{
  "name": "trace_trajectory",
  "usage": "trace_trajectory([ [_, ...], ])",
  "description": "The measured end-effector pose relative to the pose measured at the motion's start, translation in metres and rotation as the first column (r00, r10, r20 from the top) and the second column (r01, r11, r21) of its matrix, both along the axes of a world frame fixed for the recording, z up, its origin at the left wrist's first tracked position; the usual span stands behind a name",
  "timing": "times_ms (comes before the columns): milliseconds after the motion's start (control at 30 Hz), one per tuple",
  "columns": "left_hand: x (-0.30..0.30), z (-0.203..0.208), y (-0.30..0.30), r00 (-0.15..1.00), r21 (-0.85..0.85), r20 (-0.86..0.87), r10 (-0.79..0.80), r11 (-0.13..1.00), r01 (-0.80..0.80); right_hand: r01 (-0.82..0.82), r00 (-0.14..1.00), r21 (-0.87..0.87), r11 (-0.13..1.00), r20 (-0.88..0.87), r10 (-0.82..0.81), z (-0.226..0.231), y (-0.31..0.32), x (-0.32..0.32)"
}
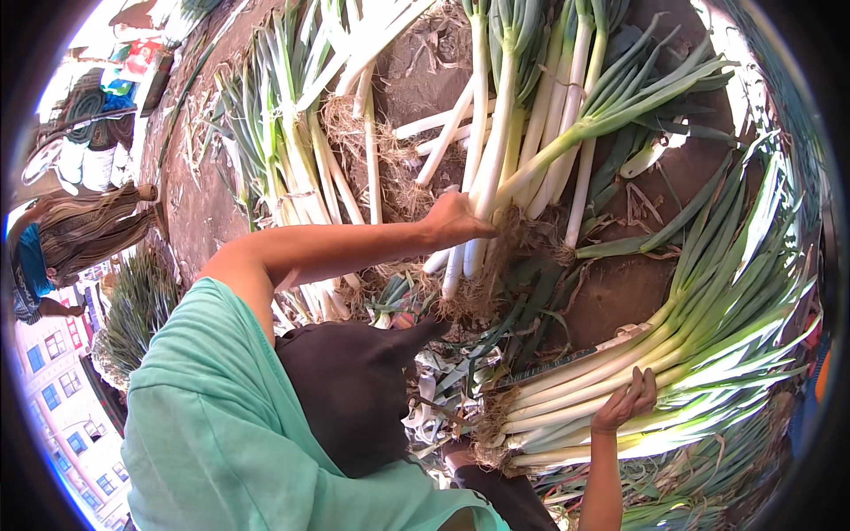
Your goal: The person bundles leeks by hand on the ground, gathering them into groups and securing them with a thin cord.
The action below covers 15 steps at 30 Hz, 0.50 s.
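Long green onions with white stems and muddy roots are all about my hands. My left hand (452, 223), its arm stretched out, is closed around the lower white stems of a few upright green onions (498, 146). Their root ends hang just below it, and some fingers are hidden behind the stems. Closer to me on the right lies a thick bundle of green onions (677, 341), roots toward the middle and green leaves fanning out to the right. My right hand (624, 403) grips over its near side, fingers curled on the pale stems.
Another stack of green onions (288, 146) lies at the far left on brown soil (199, 190). Dry leaves and peelings (434, 380) litter the ground by my dark-clad knee (350, 389). More leafy onions (655, 478) lie at the lower right. A person in blue (34, 261) is at the left edge.
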State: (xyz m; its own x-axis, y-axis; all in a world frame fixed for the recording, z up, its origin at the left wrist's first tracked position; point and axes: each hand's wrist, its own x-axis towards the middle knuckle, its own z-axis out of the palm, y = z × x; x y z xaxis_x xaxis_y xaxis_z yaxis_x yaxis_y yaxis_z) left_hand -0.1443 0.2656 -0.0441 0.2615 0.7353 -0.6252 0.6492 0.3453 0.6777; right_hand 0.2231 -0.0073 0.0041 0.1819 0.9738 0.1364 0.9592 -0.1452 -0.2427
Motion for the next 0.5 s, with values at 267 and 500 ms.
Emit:
trace_trajectory([
  [267, -0.01, 0.064, 0.015, 0.981, 0.258, -0.188, 0.039, 0.966, 0.011, -0.015, 1.0, 0.072, 0.997, -0.007, 0.016, 0.001, -0.003, -0.001],
  [500, 0.003, 0.089, -0.035, 0.958, 0.196, 0.209, 0.197, 0.951, -0.239, 0.01, 1.0, 0.092, 0.996, -0.009, -0.009, -0.002, -0.009, 0.002],
])
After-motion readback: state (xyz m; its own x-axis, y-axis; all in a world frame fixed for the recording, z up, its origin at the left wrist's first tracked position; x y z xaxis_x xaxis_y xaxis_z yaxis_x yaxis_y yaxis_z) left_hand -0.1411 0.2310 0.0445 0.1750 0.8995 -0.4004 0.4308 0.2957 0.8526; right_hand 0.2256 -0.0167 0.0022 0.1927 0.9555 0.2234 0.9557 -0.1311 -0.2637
